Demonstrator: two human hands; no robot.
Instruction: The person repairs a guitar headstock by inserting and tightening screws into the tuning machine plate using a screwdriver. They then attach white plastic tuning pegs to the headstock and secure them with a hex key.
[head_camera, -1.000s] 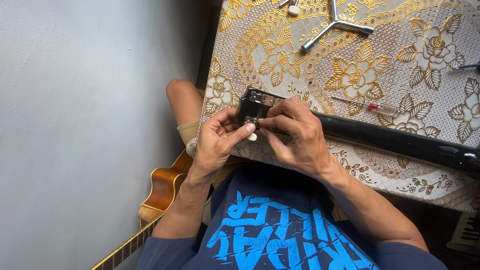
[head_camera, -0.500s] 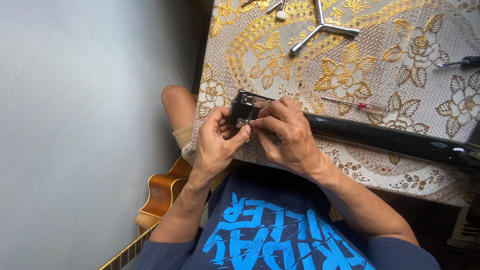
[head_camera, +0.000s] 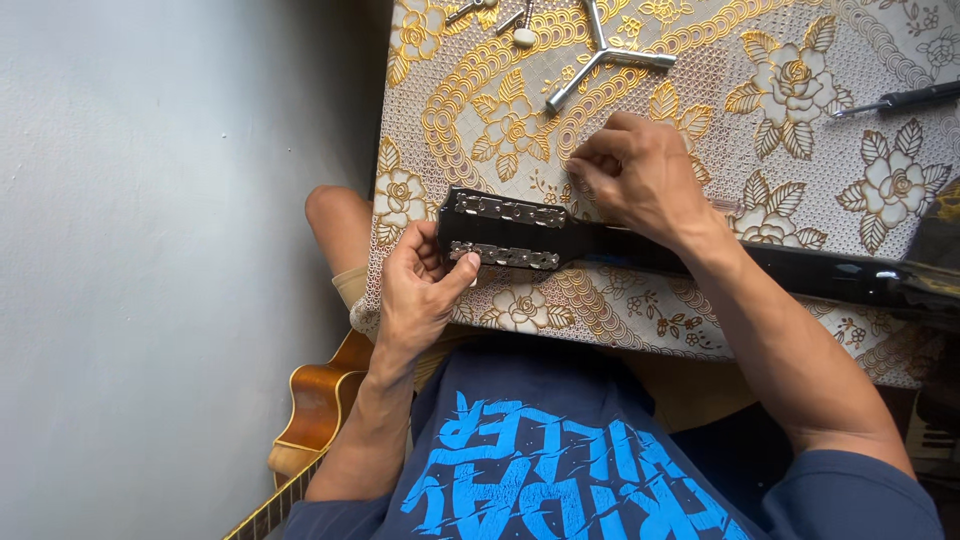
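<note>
— Head view first: where does the black guitar headstock (head_camera: 500, 232) lie?

— Flat on the tabletop (head_camera: 800, 100), back side up, near the edge closest to the person. Two strips of metal tuners (head_camera: 505, 210) run along it, and its black neck (head_camera: 800, 275) stretches away toward the right side of the frame.

— And the hands?

— They are apart. The left hand (head_camera: 420, 295) grips the near corner of the headstock, thumb pressed on the end of the nearer tuner strip, fingers curled under the edge. The right hand (head_camera: 640, 175) sits just beyond the headstock, on the far side of the neck, fingertips pinched together against the gold-flowered cloth. Whether anything small sits in that pinch, I cannot tell.

— What lies around the headstock?

— Well beyond it, near the far edge of the tabletop, a three-armed metal wrench (head_camera: 605, 55), with a few small metal parts (head_camera: 520, 30) just left of that. Far off to the right of the headstock, a dark-handled screwdriver (head_camera: 905, 100).

— Anything in the way?

— The right forearm crosses over the neck and hides part of it. Below the headstock, past the table edge, a bare knee (head_camera: 335, 215) shows, and lower still the brown body of another guitar (head_camera: 315, 410) stands against the grey wall (head_camera: 150, 250).
</note>
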